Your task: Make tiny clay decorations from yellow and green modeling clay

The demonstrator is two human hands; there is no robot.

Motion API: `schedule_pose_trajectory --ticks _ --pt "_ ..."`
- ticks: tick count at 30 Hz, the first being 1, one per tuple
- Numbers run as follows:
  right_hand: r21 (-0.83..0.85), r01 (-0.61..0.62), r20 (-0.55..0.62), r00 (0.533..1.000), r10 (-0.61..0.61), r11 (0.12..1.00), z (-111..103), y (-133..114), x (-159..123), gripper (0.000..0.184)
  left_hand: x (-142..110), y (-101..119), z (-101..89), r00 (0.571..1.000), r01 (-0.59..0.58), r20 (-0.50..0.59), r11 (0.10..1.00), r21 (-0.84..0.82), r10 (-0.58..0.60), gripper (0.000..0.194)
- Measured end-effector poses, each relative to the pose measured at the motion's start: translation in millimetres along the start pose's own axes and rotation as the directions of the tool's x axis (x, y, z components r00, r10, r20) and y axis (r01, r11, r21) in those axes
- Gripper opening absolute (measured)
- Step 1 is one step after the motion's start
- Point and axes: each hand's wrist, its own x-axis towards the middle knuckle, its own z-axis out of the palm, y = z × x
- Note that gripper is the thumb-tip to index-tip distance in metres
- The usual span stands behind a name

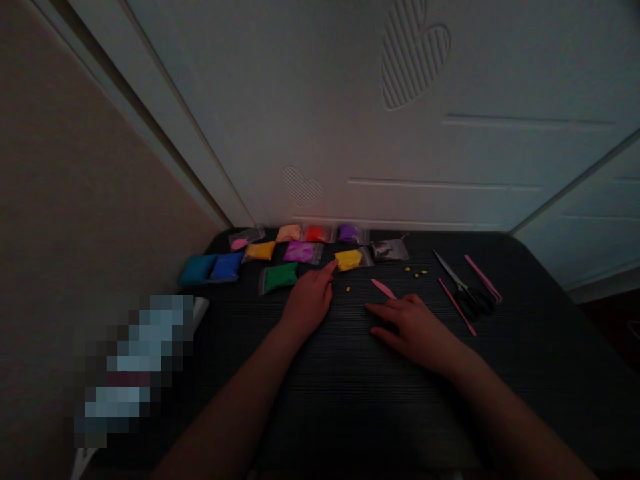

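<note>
My left hand [309,299] rests on the dark table with its index finger stretched to the edge of a yellow clay packet [349,259]; I see nothing held in it. Just right of that hand lies a tiny yellow piece [349,289]. My right hand [417,331] is low over the table, thumb and index finger apart and nothing between them. A pink modelling knife [383,288] lies beyond its fingers, its near end hidden by them. Farther right, several small yellow bits [417,275] sit in a loose group.
Packets line the back left, among them green [281,277], blue [227,267], purple [349,233] and black [390,250]. Scissors [467,293], a thin pink tool [457,307] and pink tweezers [483,278] lie right. A blurred-out device [145,360] stands left; a white panel [320,133] closes the back.
</note>
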Motion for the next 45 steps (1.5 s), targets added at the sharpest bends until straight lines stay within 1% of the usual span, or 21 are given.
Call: schedule_pose_trajectory --ticks 3,9,12,16,18,24,30,35,40,45 --pt "-0.03 0.01 0.026 1.0 -0.009 0.999 -1 -4 -2 0.041 0 0 -0.3 1.0 0.011 -0.004 1.0 -0.025 -0.011 0.049" --pt "-0.069 0.04 0.043 0.998 -0.037 0.997 2 -14 -4 0.039 1 -1 0.9 1.0 0.021 -0.002 0.999 -0.035 -0.021 0.047" --pt "-0.077 0.055 0.046 0.998 -0.052 0.995 3 -14 -4 0.039 1 -2 1.6 1.0 0.027 0.0 0.999 -0.032 -0.027 0.046" --pt "-0.119 -0.003 0.015 1.0 0.005 0.993 2 -13 -4 0.041 1 -2 2.0 0.999 0.031 -0.007 0.999 -0.045 -0.031 0.047" --pt "-0.133 -0.013 0.014 1.0 0.015 0.991 1 -14 -4 0.043 1 -2 2.3 0.999 0.036 -0.004 0.998 -0.051 -0.036 0.047" --pt "-0.135 0.048 0.051 0.998 -0.041 0.99 1 -21 -5 0.042 2 -5 3.1 1.0 0.025 -0.008 0.998 -0.052 -0.025 0.046" --pt "-0.149 0.007 0.023 1.0 -0.003 0.989 1 -19 -6 0.045 2 -4 3.5 1.0 0.024 -0.009 0.998 -0.051 -0.024 0.046" --pt "-0.134 0.052 0.052 0.998 -0.045 0.99 4 -21 -7 0.043 1 -4 2.8 1.0 0.029 -0.008 0.998 -0.06 -0.03 0.047" --pt "-0.167 -0.017 0.03 0.999 0.022 0.986 3 -18 -5 0.047 0 -3 1.9 1.0 0.029 0.005 0.998 -0.064 -0.029 0.048" --pt "-0.148 0.04 0.074 0.997 -0.029 0.988 1 -22 -7 0.043 1 -4 2.8 1.0 0.031 0.002 0.998 -0.062 -0.031 0.047"
